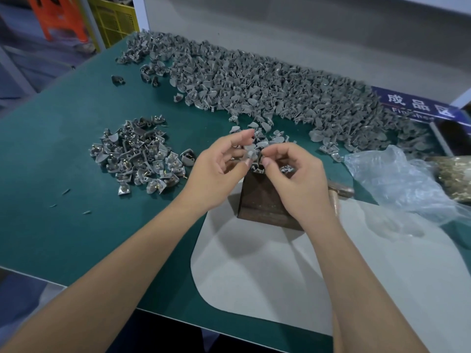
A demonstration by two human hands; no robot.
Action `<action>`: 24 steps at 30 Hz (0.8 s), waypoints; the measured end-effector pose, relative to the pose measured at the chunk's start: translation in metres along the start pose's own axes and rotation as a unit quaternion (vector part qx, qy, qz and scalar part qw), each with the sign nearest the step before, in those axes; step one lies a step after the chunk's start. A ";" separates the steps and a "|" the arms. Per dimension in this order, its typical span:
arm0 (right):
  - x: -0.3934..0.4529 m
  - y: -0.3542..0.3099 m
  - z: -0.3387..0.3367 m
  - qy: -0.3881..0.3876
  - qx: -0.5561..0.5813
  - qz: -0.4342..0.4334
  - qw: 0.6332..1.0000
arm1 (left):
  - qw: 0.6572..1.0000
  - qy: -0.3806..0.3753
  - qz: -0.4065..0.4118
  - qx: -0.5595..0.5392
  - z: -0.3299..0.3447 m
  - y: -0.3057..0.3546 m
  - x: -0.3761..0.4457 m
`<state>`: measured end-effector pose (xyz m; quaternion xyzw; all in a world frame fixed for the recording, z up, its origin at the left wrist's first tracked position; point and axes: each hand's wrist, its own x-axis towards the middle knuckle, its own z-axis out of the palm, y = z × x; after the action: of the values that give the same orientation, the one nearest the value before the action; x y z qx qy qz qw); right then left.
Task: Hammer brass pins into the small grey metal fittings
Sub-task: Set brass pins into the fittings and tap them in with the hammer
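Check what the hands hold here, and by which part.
Both hands, left and right, pinch one small grey fitting at its opposite edges above the brown block.

You get soft, even overhead light; your arms cast faint shadows on the tabletop. Wide-angle edges bend, far corners look soft.

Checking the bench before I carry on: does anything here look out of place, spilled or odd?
The big heap of grey fittings has spread over the blue sign, hiding part of its lettering. A few loose slivers lie scattered on the green mat. Otherwise nothing stands out.
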<state>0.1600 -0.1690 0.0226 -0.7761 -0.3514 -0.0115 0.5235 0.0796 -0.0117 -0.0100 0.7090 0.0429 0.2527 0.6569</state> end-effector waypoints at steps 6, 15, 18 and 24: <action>0.000 0.000 0.001 -0.001 0.004 0.008 1.000 | 1.000 0.008 -0.006 -0.001 0.002 0.002 0.000; -0.002 -0.004 0.001 0.007 0.000 0.004 1.000 | 0.999 0.011 0.024 0.033 0.000 0.006 -0.001; -0.003 -0.007 -0.001 0.011 0.000 0.003 1.000 | 0.999 0.018 0.020 0.027 -0.001 0.004 -0.001; -0.006 -0.009 0.000 0.026 -0.034 -0.013 0.999 | 0.999 0.007 0.031 0.037 0.001 0.005 -0.003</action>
<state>0.1511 -0.1703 0.0273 -0.7882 -0.3472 -0.0504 0.5056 0.0761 -0.0143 -0.0064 0.7323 0.0347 0.2765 0.6214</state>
